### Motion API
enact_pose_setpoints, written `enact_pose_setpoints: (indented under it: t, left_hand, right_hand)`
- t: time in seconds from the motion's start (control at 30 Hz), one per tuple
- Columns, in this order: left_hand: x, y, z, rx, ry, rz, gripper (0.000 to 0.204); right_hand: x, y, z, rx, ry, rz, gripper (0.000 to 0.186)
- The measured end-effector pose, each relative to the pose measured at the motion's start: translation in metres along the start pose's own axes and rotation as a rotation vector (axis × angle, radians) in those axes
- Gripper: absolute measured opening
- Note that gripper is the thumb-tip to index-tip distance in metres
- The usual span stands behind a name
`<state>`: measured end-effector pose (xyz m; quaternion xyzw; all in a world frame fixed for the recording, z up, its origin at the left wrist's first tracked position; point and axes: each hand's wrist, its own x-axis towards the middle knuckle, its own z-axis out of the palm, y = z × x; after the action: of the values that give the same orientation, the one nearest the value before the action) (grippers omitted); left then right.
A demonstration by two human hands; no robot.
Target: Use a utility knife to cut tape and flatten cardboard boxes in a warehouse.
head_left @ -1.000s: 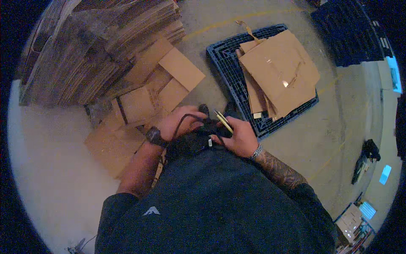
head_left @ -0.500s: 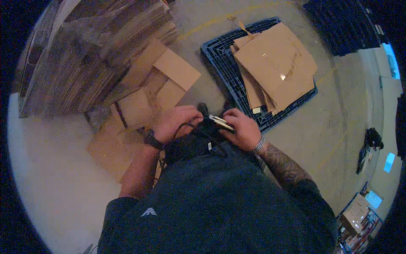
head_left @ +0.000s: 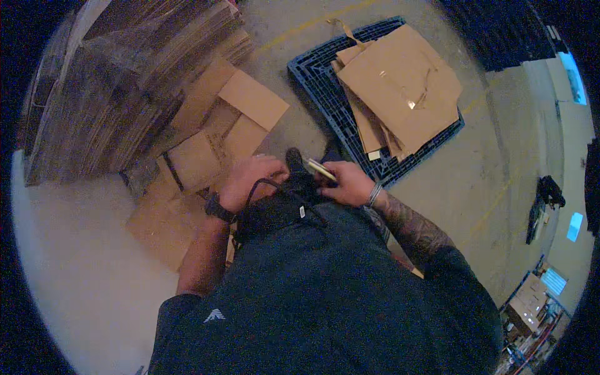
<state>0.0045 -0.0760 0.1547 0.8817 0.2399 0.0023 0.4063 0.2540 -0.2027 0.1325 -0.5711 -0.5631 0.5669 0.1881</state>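
Brown cardboard sheets on a dark-blue pallet — grey floor (yellow lines).

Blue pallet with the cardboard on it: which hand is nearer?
Right. The right hand sits just short of the blue pallet's near edge; the left hand is farther off, over the flattened boxes.

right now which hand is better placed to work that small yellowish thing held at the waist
Right, probably. The right hand already pinches the small yellowish object at its fingertips, while the left hand is closed on the black pouch beside it.
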Motion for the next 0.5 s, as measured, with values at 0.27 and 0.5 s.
enact_pose_setpoints:
  t: [0.27,0.5]
  left_hand:
    - [0.002,-0.015,0.014,-0.037,-0.009,0.060,0.020]
    - [0.005,-0.014,0.017,-0.095,-0.035,-0.060,0.018]
  right_hand:
    - [-0.006,-0.031,0.017,-0.439,0.319,0.061,0.026]
    - [-0.004,-0.027,0.000,-0.462,0.232,-0.059,0.026]
